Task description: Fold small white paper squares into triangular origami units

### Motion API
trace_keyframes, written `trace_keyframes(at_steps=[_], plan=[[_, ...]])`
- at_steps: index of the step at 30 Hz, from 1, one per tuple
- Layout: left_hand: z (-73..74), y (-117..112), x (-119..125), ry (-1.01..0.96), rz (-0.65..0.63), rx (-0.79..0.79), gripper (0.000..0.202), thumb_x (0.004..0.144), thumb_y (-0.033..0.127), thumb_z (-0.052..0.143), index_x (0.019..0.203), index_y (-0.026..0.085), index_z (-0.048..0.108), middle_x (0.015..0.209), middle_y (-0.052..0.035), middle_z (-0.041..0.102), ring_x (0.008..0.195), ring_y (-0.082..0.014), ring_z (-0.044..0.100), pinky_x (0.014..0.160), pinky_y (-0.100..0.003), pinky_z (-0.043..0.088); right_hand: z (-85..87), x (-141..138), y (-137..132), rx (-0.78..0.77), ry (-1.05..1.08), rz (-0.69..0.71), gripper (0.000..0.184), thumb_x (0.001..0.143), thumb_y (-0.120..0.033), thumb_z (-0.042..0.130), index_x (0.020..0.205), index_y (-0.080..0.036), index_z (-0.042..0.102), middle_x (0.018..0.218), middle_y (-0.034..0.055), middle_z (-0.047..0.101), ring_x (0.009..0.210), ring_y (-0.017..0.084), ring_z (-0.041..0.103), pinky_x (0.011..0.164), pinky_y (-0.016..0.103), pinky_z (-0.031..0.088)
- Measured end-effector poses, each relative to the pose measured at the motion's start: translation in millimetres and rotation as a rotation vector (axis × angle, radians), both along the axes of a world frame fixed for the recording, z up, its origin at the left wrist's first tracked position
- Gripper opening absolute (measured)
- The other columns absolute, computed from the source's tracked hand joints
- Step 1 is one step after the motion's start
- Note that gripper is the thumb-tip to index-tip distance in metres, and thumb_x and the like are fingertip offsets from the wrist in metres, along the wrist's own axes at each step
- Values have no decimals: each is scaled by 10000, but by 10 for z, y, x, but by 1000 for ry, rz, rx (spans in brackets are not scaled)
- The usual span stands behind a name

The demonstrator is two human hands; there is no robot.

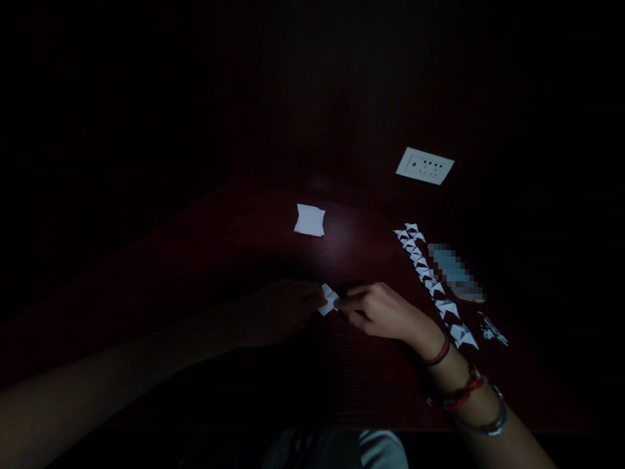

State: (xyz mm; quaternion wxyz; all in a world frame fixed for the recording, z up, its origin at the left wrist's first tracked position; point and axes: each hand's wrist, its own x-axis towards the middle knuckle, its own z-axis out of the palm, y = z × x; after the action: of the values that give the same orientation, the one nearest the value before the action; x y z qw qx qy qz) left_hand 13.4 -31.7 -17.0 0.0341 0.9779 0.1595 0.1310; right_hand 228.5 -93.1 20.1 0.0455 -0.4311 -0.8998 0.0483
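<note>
A small folded piece of white paper (328, 301) is between my two hands, low over the dark red table. My left hand (290, 305), mostly in shadow, pinches its left edge. From the other side my right hand (375, 309) has its fingertips closed on the right edge. Beyond them lies a stack of white paper squares (310, 220). To the right runs a line of folded white paper pieces (420, 268), several of them partly overlapping.
A phone with a blurred screen (454, 270) lies right of the folded pieces. Nearer me is a small pale tangled item (493, 330) that I cannot identify. A white wall socket (424, 165) is behind the table (234, 234). The surroundings are very dark.
</note>
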Motion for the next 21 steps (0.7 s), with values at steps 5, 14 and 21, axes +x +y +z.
trace_keyframes(at_steps=[5, 14, 21], plan=[[-50, 44, 4, -1, -28, 20, 360, 823, 146, 453, 1178, 205, 466, 1200, -52, 479, 992, -189, 515, 843, -300, 385, 35, 61, -3, -39, 29, 18, 249, 801, -128, 425, 923, -175, 637, 828, 31, 591, 710, 114, 537, 649, 217, 374], [-25, 65, 1, -2, -47, -11, 355, 843, 159, 420, 1193, 207, 452, 1215, -43, 482, 1018, -196, 507, 874, -319, 376, 20, 39, -7, -10, 50, 8, 244, 796, -155, 448, 968, -185, 618, 751, 7, 541, 592, 88, 467, 572, 201, 337], [-52, 100, -16, 19, -92, 2, 392, 844, 174, 439, 1231, 232, 423, 1251, -45, 456, 1048, -212, 490, 884, -339, 372, 30, 29, -14, -74, 88, 41, 188, 796, -137, 444, 833, -152, 628, 774, 20, 553, 640, 92, 482, 604, 197, 347]])
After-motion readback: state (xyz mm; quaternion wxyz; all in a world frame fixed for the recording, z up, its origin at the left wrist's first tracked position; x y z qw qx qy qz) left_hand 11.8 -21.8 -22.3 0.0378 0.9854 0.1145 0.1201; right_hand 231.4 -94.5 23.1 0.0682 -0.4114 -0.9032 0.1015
